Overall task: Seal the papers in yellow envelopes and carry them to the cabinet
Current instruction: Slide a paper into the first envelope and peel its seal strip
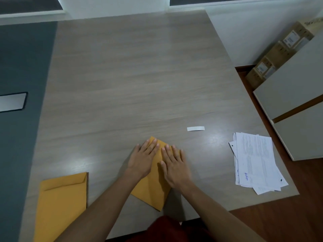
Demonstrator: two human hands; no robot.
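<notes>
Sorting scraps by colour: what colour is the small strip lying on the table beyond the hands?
White. The strip shows clearly in the head view.

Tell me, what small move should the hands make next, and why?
Probably slide both palms outward along the flap to press it shut. The left hand and right hand lie flat on the yellow envelope, near its far end, and a white strip lies discarded beyond it.

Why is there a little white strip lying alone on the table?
The white strip lies loose, right of both hands, apart from everything; it may be peeled backing. The paper stack at the table's right edge is fanned untidily.
</notes>
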